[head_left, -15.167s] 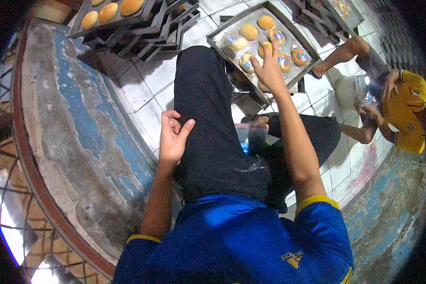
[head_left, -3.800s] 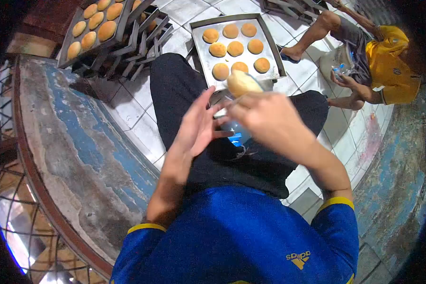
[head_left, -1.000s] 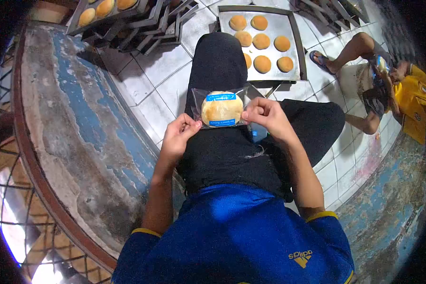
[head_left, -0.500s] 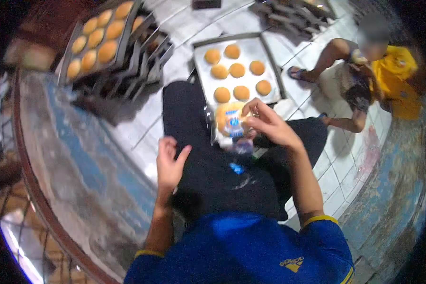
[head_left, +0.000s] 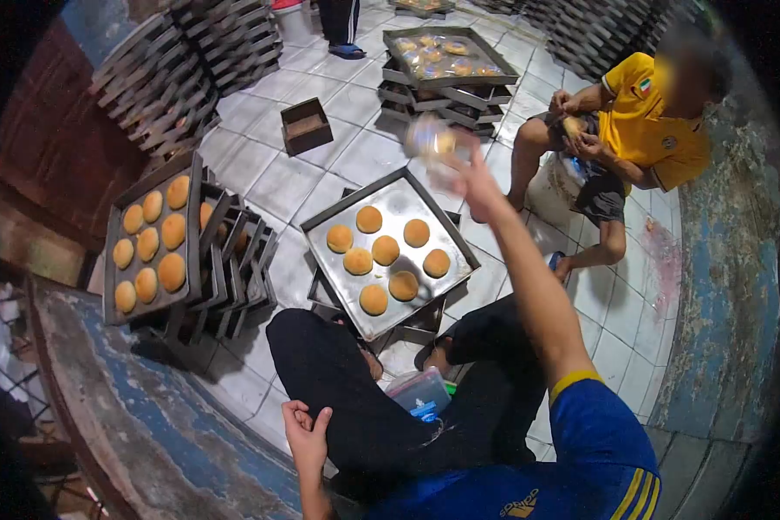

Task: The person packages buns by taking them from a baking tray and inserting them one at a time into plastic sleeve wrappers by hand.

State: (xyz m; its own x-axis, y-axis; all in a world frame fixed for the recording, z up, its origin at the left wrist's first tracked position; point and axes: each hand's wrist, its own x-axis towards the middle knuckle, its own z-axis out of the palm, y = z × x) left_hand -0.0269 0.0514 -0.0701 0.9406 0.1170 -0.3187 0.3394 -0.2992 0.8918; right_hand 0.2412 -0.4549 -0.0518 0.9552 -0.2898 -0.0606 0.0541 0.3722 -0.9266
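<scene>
My right hand (head_left: 472,178) is stretched out ahead, closed on a bagged bun (head_left: 433,143) that is blurred by motion, above the floor past the near tray. My left hand (head_left: 308,433) is beside my left thigh, fingers loosely curled and apart, holding nothing. Several unwrapped buns (head_left: 386,250) lie on the metal tray (head_left: 334,290) in front of my knees. Between my legs is a clear plastic container (head_left: 420,392) with blue wrappers (head_left: 425,412) at it.
Stacked trays with buns (head_left: 147,243) stand at the left. Farther off, a tray of bagged buns (head_left: 449,56) tops another stack. A small empty box (head_left: 306,127) sits on the tiles. At the right a person in yellow (head_left: 659,121) holds a bun; another person's legs (head_left: 338,22) show behind.
My right hand has carried the bagged bun forward from over my lap, beyond the near tray. The view has tilted up, showing the farther stacks. My left hand remains near my thigh.
</scene>
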